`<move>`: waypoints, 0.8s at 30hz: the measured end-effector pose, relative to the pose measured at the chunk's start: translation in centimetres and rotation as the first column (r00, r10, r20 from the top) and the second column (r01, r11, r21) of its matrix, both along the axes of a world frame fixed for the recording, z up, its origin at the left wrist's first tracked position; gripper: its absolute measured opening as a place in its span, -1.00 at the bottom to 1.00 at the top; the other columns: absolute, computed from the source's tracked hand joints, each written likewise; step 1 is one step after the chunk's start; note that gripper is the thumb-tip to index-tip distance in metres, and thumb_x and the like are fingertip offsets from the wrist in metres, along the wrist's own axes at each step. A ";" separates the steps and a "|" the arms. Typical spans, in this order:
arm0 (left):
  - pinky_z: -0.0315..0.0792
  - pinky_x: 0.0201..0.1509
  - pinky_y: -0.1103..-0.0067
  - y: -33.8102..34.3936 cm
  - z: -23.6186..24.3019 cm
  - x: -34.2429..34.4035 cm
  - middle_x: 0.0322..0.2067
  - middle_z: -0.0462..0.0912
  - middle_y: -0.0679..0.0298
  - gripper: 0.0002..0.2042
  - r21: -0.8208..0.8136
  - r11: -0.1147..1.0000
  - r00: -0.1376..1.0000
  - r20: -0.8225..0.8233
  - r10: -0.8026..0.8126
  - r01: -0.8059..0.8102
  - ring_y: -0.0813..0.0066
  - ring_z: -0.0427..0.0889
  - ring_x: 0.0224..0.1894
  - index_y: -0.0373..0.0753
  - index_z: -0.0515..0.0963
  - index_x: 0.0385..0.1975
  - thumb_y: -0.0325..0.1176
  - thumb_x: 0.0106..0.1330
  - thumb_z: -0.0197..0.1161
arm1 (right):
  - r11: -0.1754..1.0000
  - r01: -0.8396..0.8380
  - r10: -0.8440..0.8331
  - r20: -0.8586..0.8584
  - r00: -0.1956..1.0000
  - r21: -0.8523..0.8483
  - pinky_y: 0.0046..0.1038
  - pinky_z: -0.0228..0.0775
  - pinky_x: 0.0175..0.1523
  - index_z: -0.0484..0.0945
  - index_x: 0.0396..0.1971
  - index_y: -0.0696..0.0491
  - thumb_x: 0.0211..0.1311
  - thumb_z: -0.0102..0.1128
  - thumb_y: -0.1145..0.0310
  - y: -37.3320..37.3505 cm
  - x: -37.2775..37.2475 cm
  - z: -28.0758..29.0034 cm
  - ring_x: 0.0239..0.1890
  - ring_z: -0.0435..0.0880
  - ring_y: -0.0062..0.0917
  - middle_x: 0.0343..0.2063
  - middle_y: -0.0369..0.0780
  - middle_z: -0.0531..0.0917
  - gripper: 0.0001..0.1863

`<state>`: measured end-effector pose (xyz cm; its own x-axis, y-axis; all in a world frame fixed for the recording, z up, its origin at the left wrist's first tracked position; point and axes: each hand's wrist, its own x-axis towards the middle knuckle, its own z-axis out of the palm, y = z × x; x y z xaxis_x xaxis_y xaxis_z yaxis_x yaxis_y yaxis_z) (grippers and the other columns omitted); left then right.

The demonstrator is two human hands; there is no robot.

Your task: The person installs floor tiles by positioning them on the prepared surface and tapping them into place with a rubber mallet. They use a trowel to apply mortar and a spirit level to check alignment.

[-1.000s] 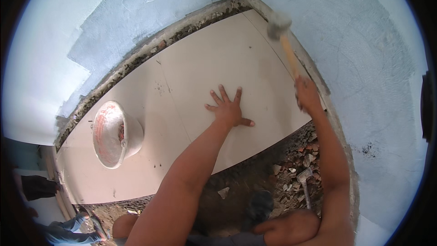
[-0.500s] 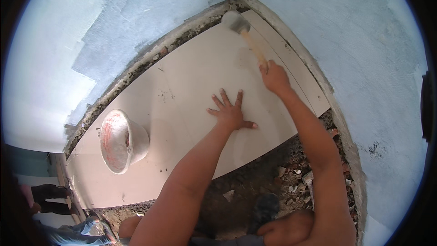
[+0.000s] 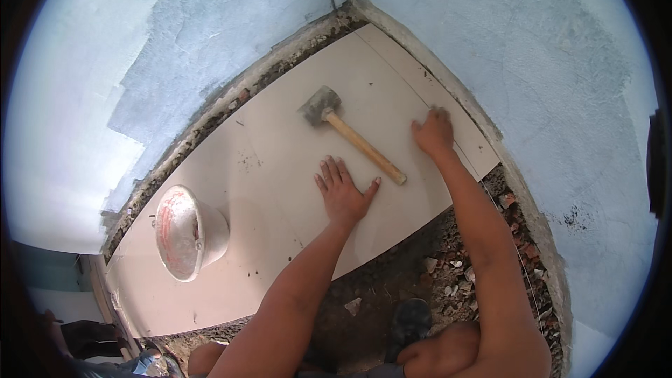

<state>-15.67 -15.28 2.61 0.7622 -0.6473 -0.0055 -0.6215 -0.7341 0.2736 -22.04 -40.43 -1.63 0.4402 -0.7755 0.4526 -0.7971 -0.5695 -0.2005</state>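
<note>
Cream floor tile (image 3: 294,189) under both hands: left hand (image 3: 343,192) and right hand (image 3: 434,131) press flat, fingers spread, holding nothing. Mallet (image 3: 350,133) lies between them (unheld). Seating step, likely; next needs even pressure.

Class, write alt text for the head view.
Both hands, left hand and right hand, press flat on a large pale floor tile in a room corner. A wooden-handled mallet lies between them; a white bucket stands left.

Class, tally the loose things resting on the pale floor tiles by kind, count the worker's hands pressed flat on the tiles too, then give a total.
Mallet: 1
Bucket: 1
Hands on the tiles: 2, left hand and right hand
Total: 4
</note>
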 end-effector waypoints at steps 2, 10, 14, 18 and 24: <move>-0.42 0.53 0.13 1.8 0.0 1.3 0.46 -0.13 -0.14 0.03 0.023 0.999 0.999 0.028 0.043 -0.043 -0.02 -0.29 0.53 -0.47 -0.03 0.41 0.35 0.23 0.05 | 0.659 -0.330 0.219 0.248 0.944 0.676 -0.20 0.43 0.07 0.60 -0.21 0.20 0.29 0.13 0.08 4.2 2.3 6.6 0.00 0.62 -0.22 -0.06 0.17 0.58 -0.58; -0.44 0.54 0.15 0.9 0.1 0.7 0.46 -0.13 -0.14 0.00 0.021 0.999 1.000 0.004 0.027 -0.027 -0.02 -0.29 0.53 -0.47 -0.02 0.41 0.33 0.25 0.02 | 0.968 -0.082 0.102 0.071 0.992 -0.236 -0.25 0.51 -0.07 0.60 -0.14 0.18 0.20 0.21 0.16 2.1 1.6 3.1 -0.19 0.71 -0.25 -0.19 0.05 0.67 -0.61; -0.45 0.54 0.15 1.0 0.0 0.9 0.46 -0.14 -0.14 0.00 0.031 0.999 0.999 0.012 0.030 -0.030 -0.01 -0.30 0.53 -0.47 -0.03 0.42 0.33 0.26 0.01 | 0.840 -0.267 0.225 0.144 0.964 0.473 -0.24 0.39 0.15 0.54 0.00 0.16 0.19 0.22 0.17 2.1 1.3 4.2 0.09 0.56 -0.22 0.03 0.08 0.56 -0.54; -0.45 0.54 0.16 1.9 -0.1 1.3 0.46 -0.14 -0.13 -0.01 0.050 0.998 0.999 0.019 0.045 -0.046 -0.01 -0.30 0.53 -0.47 -0.03 0.42 0.32 0.26 0.01 | 0.485 -0.506 0.314 0.398 0.862 0.714 -0.22 0.32 0.25 0.51 0.04 0.15 0.21 0.22 0.15 5.0 2.0 9.0 0.23 0.45 -0.19 0.14 0.11 0.47 -0.51; -0.43 0.54 0.15 0.6 -0.1 0.8 0.46 -0.13 -0.13 -0.01 0.046 0.999 0.999 0.033 0.014 -0.016 -0.02 -0.28 0.53 -0.47 -0.02 0.41 0.33 0.27 0.00 | 0.969 -0.206 0.211 -0.029 0.977 0.138 -0.23 0.46 0.08 0.55 -0.02 0.18 0.22 0.23 0.13 2.2 0.3 3.5 0.05 0.63 -0.31 -0.01 0.11 0.59 -0.53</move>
